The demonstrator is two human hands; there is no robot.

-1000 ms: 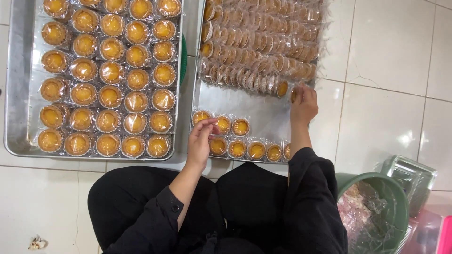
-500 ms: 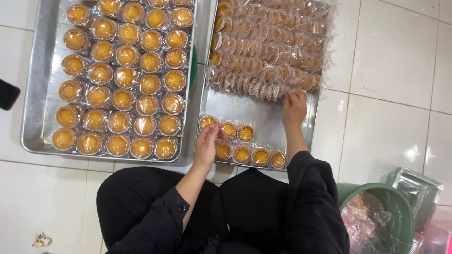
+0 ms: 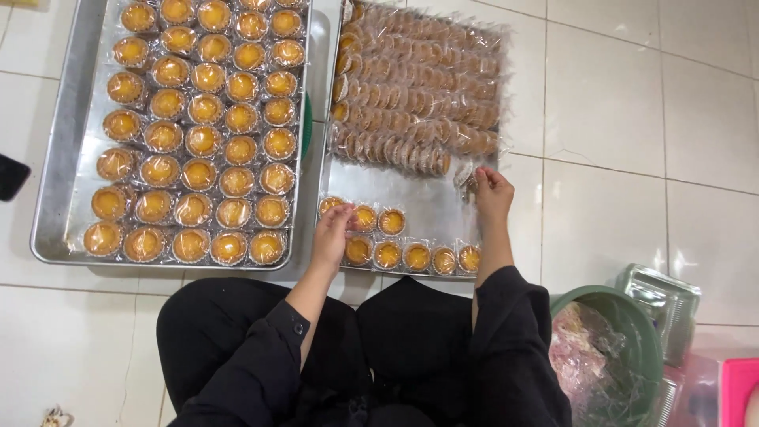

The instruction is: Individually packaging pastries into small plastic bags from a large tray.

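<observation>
Two metal trays lie on the tiled floor in front of my knees. The left tray (image 3: 55, 198) is filled with rows of plastic-wrapped yellow tarts (image 3: 202, 142) lying flat. The right tray (image 3: 431, 198) holds wrapped tarts stacked on edge (image 3: 411, 95) at its far end and two short rows of flat tarts (image 3: 417, 257) along its near edge. My left hand (image 3: 332, 236) rests, fingers curled down, on the near-left corner of those rows; anything under it is hidden. My right hand (image 3: 493, 194) pinches a wrapped tart (image 3: 466, 175) just below the stack.
A green bucket (image 3: 632, 316) with crumpled plastic inside stands at my right knee. Beside it are a shiny metal container (image 3: 662, 300) and a pink box (image 3: 739, 391). A dark object (image 3: 11, 175) pokes in at the left edge.
My right hand has drawn back slightly from the stack toward me with a wrapped tart. My left hand stays at the near-left rows. The view has shifted a little.
</observation>
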